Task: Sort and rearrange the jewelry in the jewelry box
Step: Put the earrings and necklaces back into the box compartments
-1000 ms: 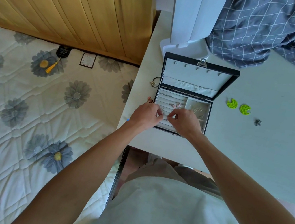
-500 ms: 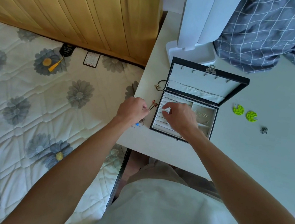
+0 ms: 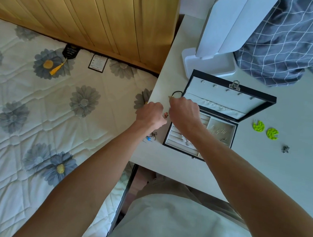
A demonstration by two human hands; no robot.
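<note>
The open jewelry box [image 3: 207,125] sits on the white table [image 3: 284,176], just right of both hands. The right hand [image 3: 184,114] hovers over its left edge, fingers curled toward a black cord loop [image 3: 177,93]; whether it pinches the loop I cannot tell. The left hand [image 3: 151,114], curled, rests beside small earrings [image 3: 152,136].

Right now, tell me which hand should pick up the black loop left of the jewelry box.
Right. The right hand already reaches the black loop beside the jewelry box; the left hand sits nearer, by small pieces on the table.
</note>
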